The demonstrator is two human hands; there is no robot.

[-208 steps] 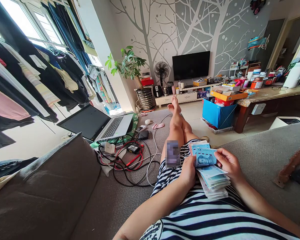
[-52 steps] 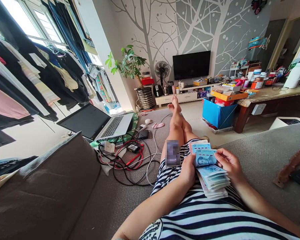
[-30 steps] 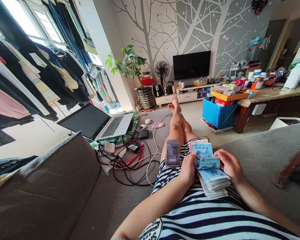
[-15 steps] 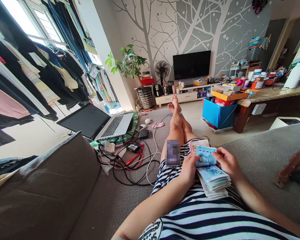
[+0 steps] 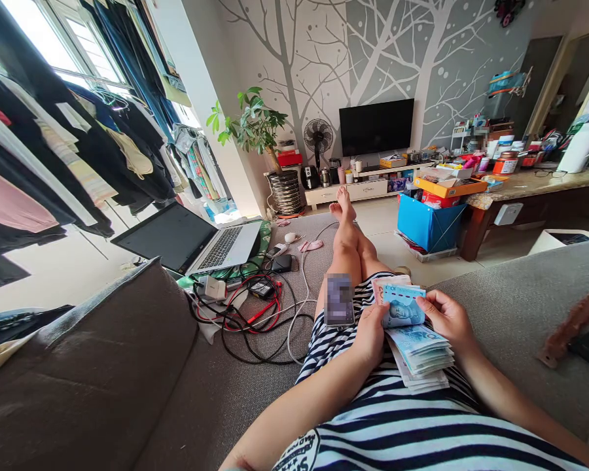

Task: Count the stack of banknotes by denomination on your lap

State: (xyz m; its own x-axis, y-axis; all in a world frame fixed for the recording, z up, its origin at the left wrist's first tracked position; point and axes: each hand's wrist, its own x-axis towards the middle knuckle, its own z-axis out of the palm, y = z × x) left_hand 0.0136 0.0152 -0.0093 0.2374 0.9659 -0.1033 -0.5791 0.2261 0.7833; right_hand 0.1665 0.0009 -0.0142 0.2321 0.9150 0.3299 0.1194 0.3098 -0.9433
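Observation:
My left hand point(image 5: 372, 335) is closed on the left edge of some banknotes, thumb on top. The front one is a blue banknote point(image 5: 403, 310) with a portrait, upright and facing me; a pinkish banknote point(image 5: 380, 288) shows behind it. At the blue note's upper right corner, my right hand point(image 5: 449, 318) pinches it between thumb and fingers. Below them a fanned stack of banknotes point(image 5: 425, 353), blue on top and paler underneath, rests over my lap. A phone point(image 5: 339, 314), its screen blurred out, lies on my striped clothing left of my hands.
On the sofa to the left sit an open laptop point(image 5: 211, 245) and tangled cables point(image 5: 269, 320). A brown strap-like object point(image 5: 569, 327) and a dark item lie at the right. Beyond are a blue box point(image 5: 429, 222), a cluttered table point(image 5: 525, 183) and a television point(image 5: 377, 127).
The top of the blue banknote has bent and shifted slightly, with the pinkish note behind it more covered. Both hands keep nearly the same place.

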